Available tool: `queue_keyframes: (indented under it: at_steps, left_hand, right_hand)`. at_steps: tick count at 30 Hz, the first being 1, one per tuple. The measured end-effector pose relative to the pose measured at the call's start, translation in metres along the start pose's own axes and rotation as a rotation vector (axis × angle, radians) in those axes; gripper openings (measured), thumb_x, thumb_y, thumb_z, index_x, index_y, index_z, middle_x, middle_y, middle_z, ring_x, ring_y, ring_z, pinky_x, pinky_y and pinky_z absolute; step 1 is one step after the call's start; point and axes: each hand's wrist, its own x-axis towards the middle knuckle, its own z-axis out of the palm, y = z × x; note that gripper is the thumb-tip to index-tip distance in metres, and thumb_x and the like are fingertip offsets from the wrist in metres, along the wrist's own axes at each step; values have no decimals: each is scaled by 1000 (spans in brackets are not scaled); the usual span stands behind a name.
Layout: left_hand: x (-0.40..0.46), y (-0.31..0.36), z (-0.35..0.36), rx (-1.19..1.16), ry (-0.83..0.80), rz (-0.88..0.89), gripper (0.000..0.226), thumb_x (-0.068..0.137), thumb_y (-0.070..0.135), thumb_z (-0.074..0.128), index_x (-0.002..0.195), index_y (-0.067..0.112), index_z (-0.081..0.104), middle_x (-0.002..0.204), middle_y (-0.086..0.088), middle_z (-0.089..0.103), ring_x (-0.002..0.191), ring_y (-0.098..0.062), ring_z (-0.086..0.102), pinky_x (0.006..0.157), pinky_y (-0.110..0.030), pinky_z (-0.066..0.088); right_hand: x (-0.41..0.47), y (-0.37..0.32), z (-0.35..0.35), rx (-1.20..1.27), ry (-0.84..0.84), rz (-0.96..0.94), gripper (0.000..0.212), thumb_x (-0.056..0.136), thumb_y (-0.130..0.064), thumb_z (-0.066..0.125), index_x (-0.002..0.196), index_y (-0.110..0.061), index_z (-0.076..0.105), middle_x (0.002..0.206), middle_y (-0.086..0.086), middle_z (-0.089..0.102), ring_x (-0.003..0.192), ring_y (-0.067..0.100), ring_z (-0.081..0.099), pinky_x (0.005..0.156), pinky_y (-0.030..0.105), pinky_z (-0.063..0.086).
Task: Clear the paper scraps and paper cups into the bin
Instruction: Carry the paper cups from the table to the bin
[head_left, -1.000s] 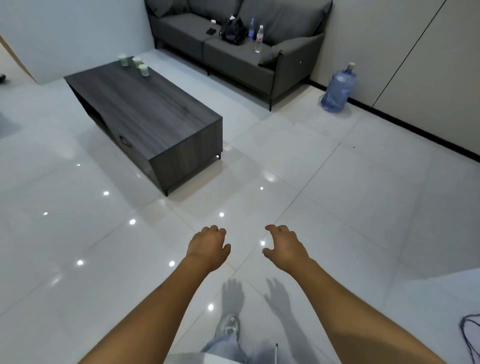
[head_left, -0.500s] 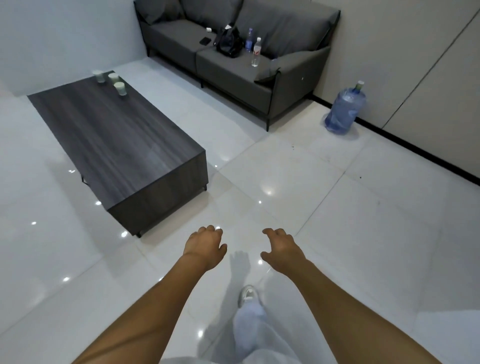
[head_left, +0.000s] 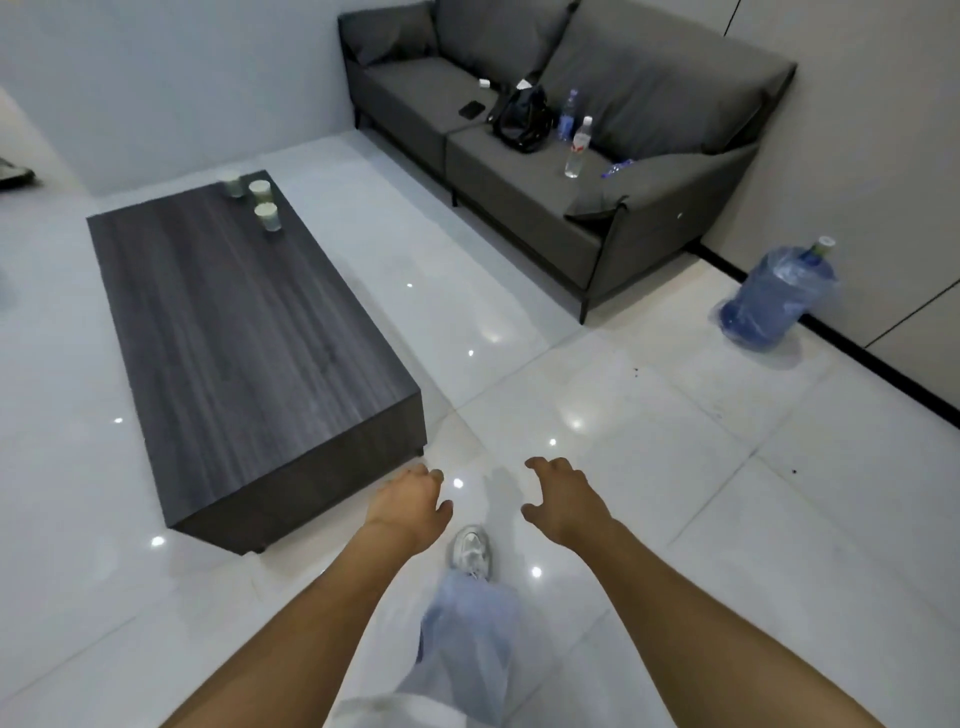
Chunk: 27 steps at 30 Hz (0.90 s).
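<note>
Paper cups: three, pale, upright, grouped close together at the far corner of the dark wood-grain bench, upper left of the frame. Contents not discernible.

Paper scraps: none visible on the bench top or floor.

Bin: not in frame.

Left hand: lower centre of the frame, held out over the white tiled floor, just beside the bench's near corner. Fingers loosely curled, holding nothing.

Right hand: lower centre, to the right of the left hand, apart from it. Fingers spread and slightly bent, holding nothing.

Other items: grey sofa along the upper centre and right, carrying a black bag, two plastic bottles and a dark phone; blue water jug wrapped in clear plastic on the floor by the wall, right of the frame; one white shoe and a pale trouser leg between the forearms.

Step in hand, as judged: approach. Nothing is yet collected and both hands are well apart from the cups, which stand at the opposite end of the bench.

Next move calls for: walking along the bench toward its far end, upper left, until the cups are within reach; then gripping them by the sides, possibly stacked if dry. The bin must also be located, since it lies outside the frame.
</note>
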Motion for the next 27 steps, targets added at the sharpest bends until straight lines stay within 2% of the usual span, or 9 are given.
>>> queue_keyframes:
  at_steps: [6,9,13,18,21,27]
  left_hand:
    - [151,-16,-74,-71,31,-42,43,97,38,44,132,14,49,130,-7,52,119,-24,49,101,-36,43]
    - [213,-25,-117,-104,45,-70,39,97,35,43,125,10,52,127,-8,53,116,-26,50,98,-36,43]
    - [277,-39,-159,-146,40,-143,46,97,36,43,136,11,47,134,-7,49,122,-26,46,101,-37,41]
    - [368,-64,-194,-177,12,-223,45,97,38,43,133,12,48,132,-6,50,121,-25,46,98,-36,42]
    - [440,-80,-225,-209,51,-273,46,97,38,43,134,12,47,131,-6,51,120,-24,46,96,-35,44]
    - [556,-99,-291,-294,74,-382,46,97,38,43,134,11,47,129,-7,51,118,-25,48,96,-38,45]
  right_hand:
    - [159,-19,-83,-32,-4,-52,62,90,-31,58,146,-24,30,141,8,36,125,29,41,94,41,46]
    - [226,-33,-127,-44,-9,-84,63,90,-31,58,146,-24,30,142,7,35,125,28,40,95,40,46]
    - [300,-49,-174,-64,-42,-116,63,91,-29,58,147,-24,30,141,7,36,125,28,40,96,40,46]
    - [404,-68,-220,-121,-115,-168,63,91,-28,58,147,-25,29,141,7,36,125,27,41,97,40,46]
    - [486,-86,-253,-154,-130,-215,63,91,-26,57,147,-24,29,140,7,36,124,27,41,97,41,46]
    - [629,-133,-332,-217,-152,-341,63,91,-24,56,147,-24,28,141,6,35,124,27,40,91,38,48]
